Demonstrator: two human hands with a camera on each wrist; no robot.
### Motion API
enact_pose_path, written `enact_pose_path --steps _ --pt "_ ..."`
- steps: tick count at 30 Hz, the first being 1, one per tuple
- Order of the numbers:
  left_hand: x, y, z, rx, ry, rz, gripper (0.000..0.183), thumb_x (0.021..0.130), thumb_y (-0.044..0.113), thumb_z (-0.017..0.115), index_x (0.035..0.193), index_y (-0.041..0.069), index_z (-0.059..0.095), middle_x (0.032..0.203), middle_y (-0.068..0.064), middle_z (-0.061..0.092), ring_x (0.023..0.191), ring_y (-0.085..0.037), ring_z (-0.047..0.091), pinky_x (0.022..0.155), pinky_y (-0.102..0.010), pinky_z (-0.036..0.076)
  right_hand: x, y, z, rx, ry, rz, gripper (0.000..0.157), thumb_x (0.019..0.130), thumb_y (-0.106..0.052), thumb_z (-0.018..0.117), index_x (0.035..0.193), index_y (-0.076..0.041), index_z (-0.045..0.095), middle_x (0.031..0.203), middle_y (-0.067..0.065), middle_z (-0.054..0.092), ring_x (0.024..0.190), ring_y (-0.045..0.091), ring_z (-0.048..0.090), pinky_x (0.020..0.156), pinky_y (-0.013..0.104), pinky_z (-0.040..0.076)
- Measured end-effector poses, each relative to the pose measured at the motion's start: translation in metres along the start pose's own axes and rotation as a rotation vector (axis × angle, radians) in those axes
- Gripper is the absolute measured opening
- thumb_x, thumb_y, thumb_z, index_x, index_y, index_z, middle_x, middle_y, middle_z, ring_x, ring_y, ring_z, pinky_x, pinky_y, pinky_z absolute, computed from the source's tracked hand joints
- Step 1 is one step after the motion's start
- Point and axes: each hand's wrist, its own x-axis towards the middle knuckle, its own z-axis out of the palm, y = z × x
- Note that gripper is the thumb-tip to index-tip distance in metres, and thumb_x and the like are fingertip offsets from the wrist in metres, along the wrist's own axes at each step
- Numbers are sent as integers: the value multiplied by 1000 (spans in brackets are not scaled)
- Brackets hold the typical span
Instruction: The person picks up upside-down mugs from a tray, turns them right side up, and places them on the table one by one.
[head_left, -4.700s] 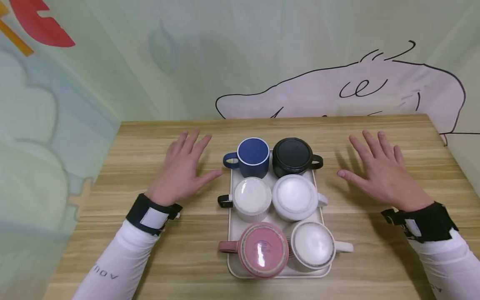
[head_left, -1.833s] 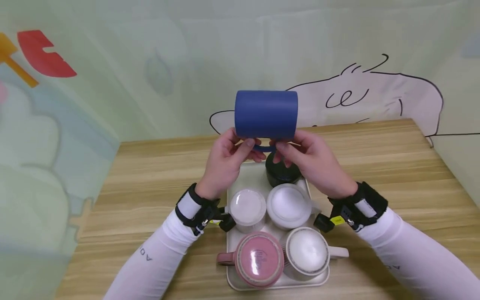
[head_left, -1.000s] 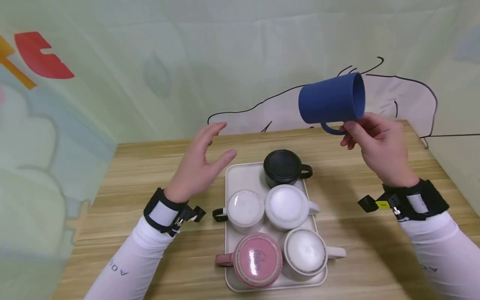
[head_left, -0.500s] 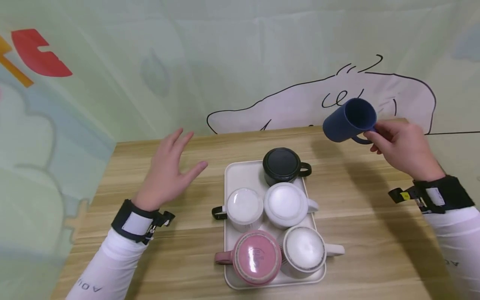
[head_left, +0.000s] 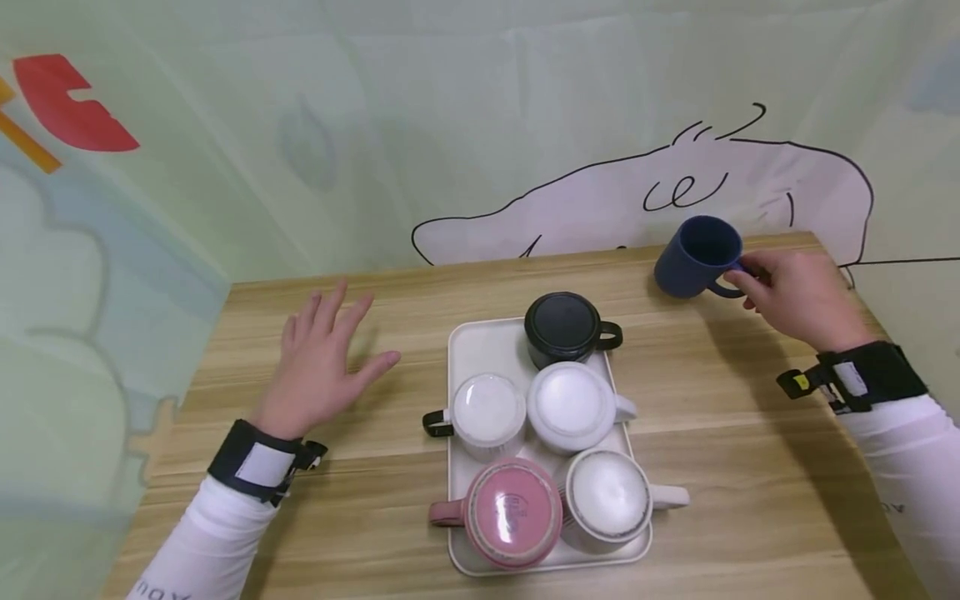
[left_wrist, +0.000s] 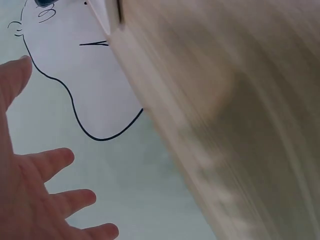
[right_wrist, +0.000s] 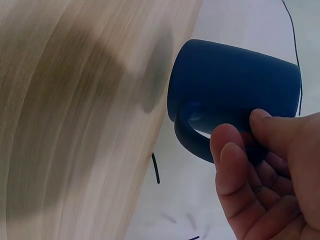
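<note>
My right hand [head_left: 798, 296] pinches the handle of a blue mug [head_left: 681, 265] near the table's back right edge. The mug's mouth faces up with a slight tilt, and its base is close over the wood. In the right wrist view, thumb and fingers close on the handle of the blue mug [right_wrist: 235, 80], whose shadow falls on the table beside its base. My left hand [head_left: 311, 375] hovers over the left of the table, fingers spread and holding nothing. The left wrist view shows the spread fingers [left_wrist: 52, 162] of that hand.
A white tray [head_left: 480, 340] at the middle bears several upturned mugs: black [head_left: 562, 329], white with a black handle [head_left: 489, 412], plain white [head_left: 572, 407], pink [head_left: 513, 512] and off-white [head_left: 609, 496]. A printed curtain [head_left: 450, 108] hangs behind the table.
The blue mug left the tray's back left corner, was turned over in both hands, then moved right and down in my right hand. My left hand let go and drew back left.
</note>
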Motion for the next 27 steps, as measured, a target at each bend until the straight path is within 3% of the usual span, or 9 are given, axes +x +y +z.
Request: enact_pose_path --steps 9,27 --pt "-8 -7 13 44 -37 -19 90 88 74 50 155 15 37 162 -20 16 145 -50 6 109 -72 1 3 -1 4 -11 -21 -12 17 97 -20 65 99 -4 69 66 4 61 55 18 53 46 32 36" --pt "-16 -9 20 53 -81 -40 90 89 75 48 156 16 36 161 -23 21 143 -54 11 107 -74 2 6 0 9 29 -119 48 25 101 -22 60 103 1 69 71 6 65 59 20 58 47 34 40"
